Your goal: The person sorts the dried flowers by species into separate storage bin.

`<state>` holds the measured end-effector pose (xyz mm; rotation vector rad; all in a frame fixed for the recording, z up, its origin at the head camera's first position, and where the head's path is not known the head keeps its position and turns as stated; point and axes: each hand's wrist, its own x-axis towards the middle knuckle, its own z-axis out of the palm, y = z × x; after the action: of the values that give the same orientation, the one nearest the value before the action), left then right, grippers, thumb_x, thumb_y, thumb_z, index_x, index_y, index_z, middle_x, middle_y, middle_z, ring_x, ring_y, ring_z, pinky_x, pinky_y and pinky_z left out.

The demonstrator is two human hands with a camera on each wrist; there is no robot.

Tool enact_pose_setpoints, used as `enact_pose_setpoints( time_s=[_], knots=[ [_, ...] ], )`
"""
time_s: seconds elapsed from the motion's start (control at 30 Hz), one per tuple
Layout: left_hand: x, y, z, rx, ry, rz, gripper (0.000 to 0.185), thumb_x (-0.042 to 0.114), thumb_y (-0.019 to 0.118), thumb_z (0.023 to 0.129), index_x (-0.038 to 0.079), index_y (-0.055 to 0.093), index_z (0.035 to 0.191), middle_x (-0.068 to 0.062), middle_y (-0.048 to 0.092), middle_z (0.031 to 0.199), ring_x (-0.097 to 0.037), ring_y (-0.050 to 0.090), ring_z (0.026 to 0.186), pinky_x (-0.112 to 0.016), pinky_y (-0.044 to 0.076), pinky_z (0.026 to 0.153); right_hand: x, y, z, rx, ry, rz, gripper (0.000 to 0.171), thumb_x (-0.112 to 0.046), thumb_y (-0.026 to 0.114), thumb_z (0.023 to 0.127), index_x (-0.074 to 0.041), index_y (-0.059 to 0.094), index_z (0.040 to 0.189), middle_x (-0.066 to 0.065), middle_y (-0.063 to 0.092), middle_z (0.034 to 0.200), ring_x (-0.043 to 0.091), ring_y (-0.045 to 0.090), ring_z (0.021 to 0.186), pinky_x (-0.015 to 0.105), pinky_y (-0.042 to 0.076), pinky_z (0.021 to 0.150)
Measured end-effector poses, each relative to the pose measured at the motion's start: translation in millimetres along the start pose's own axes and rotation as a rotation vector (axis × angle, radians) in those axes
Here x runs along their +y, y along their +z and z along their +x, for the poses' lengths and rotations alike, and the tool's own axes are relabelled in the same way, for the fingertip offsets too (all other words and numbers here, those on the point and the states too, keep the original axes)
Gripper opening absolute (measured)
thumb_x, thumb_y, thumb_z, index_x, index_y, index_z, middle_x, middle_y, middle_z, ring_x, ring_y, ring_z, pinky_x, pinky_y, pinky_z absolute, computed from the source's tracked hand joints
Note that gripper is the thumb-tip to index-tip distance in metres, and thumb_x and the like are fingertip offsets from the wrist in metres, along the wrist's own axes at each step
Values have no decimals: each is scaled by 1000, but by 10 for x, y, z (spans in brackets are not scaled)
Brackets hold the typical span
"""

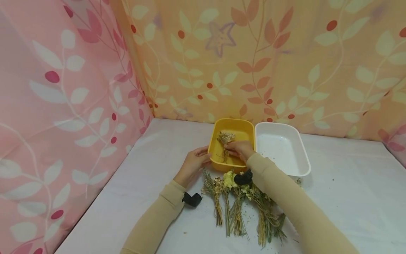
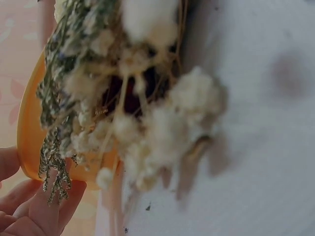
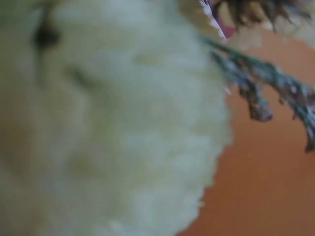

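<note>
My right hand [image 1: 240,149] reaches into the yellow container [image 1: 232,162] and pinches a small bunch of dried flowers [image 1: 226,137] by its stems. The pale flower heads point toward the back wall of the container. My left hand [image 1: 194,163] touches the outside of the container's left wall with extended fingers. In the left wrist view, blurred dried flowers [image 2: 162,132] cover much of the scene, with the left hand's fingers [image 2: 37,209] at lower left against the orange-yellow wall. A large pale bloom [image 3: 113,137] fills most of the right wrist view, and the right hand is hidden there.
A white container [image 1: 282,148] stands against the yellow one on its right. Several tied dried-flower bunches [image 1: 238,217] lie in front, partly under the right sleeve. Black wrist mounts [image 1: 192,200] sit on both sleeves. Patterned curtains [image 1: 203,63] enclose the white table [image 1: 133,190].
</note>
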<state>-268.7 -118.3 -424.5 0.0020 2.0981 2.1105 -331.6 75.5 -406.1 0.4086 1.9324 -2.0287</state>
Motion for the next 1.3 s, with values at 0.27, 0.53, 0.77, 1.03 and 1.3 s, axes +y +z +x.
enact_pose_setpoints(
  time_s=[0.27, 0.53, 0.77, 1.03, 1.3],
  knots=[
    [-8, -5, 2, -1, 0, 2, 46, 9, 62, 98, 5, 53, 143, -19, 60, 138, -31, 66, 117, -33, 61, 93, -13, 23, 28, 6, 22, -37, 34, 2, 69, 90, 10, 63, 123, 1, 69, 80, 7, 69, 68, 21, 63, 71],
    [5, 6, 5, -7, 0, 0, 46, 9, 62, 98, 4, 53, 143, -21, 60, 138, -32, 66, 118, -35, 60, 94, -14, 3, 49, 24, 13, -24, 38, 5, 67, 91, 11, 61, 128, 21, 71, 117, 8, 70, 66, 25, 63, 79],
    [25, 8, -6, -8, -8, 2, 47, 11, 61, 99, 4, 51, 144, -21, 58, 140, -33, 64, 120, -38, 58, 98, -90, -29, -18, 37, 4, -22, 37, 5, 66, 91, 13, 61, 126, 18, 76, 99, 12, 72, 67, 29, 63, 80],
    [24, 2, -18, -10, -18, -1, 47, 12, 62, 99, 5, 51, 145, -20, 57, 142, -30, 64, 121, -37, 58, 98, -340, -169, -273, -70, -80, -68, 41, -4, 62, 97, 10, 56, 135, 19, 71, 117, 16, 74, 91, 30, 59, 94],
    [25, -3, -17, -14, -7, 1, 47, 11, 62, 99, 4, 51, 144, -20, 57, 142, -29, 65, 120, -36, 59, 97, -469, -437, -614, -157, -139, -133, 47, -9, 58, 101, 4, 47, 145, 22, 48, 150, 14, 70, 111, 27, 56, 97]
  ],
)
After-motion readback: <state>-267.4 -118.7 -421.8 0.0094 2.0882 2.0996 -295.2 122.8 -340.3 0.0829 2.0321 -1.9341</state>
